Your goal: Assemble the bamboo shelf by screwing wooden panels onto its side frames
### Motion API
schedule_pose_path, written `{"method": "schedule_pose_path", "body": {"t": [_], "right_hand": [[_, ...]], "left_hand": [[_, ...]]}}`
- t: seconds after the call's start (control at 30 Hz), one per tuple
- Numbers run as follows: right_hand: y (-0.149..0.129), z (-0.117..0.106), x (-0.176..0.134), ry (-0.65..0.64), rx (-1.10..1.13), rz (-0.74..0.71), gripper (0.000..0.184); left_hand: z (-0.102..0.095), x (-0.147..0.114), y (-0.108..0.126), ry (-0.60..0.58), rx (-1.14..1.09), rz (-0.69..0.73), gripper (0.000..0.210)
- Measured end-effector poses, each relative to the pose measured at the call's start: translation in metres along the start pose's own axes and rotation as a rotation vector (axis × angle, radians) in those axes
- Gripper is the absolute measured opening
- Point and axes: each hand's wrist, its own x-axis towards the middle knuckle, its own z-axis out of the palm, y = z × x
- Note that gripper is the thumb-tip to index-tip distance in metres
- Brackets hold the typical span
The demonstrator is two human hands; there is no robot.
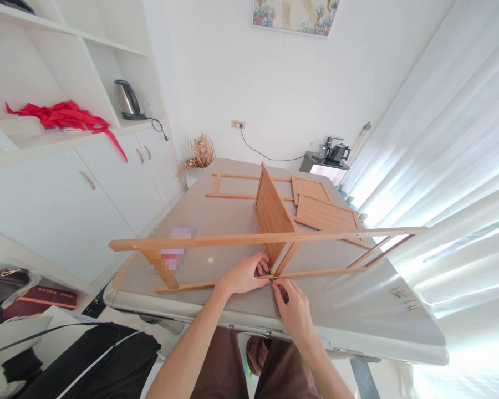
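A ladder-like wooden side frame (241, 240) stands on its long edge near the front of the table. A wooden shelf panel (272, 208) meets it at a crossbar and juts away toward the back. My left hand (247, 274) is closed around the panel's lower corner, where it joins the bottom rail. Right beside it, my right hand (293, 302) is closed in a pinch against the outer side of that joint. Whatever its fingertips hold is too small and covered to make out.
Behind lie a second side frame (235, 197) and two loose panels, one a square panel (310, 188), the other a longer panel (326, 213). Several small screws (405, 296) rest at the table's right. Shelves (79, 33) line the left wall; a curtain (453, 166) hangs right.
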Motion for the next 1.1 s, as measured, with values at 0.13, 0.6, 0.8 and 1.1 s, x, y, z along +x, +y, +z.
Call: {"method": "schedule_pose_path", "body": {"t": [0.13,0.6,0.8,1.1], "right_hand": [[0.001,0.0004,-0.0001,-0.008,0.008,-0.014,0.019],[0.0001,0.0024,-0.0019,0.028,-0.013,-0.047,0.02],[-0.0018,0.0011,-0.0017,0.02,-0.016,-0.029,0.022],[0.0,0.0062,-0.0016,0.043,-0.02,-0.001,0.025]], "left_hand": [[-0.0004,-0.0001,0.0016,0.012,0.008,0.005,0.043],[0.0003,-0.001,0.0009,0.027,0.02,0.003,0.039],[0.0008,-0.0013,0.0004,0.028,0.033,-0.006,0.04],[0.0014,-0.0018,-0.0008,0.046,0.053,-0.014,0.043]]}}
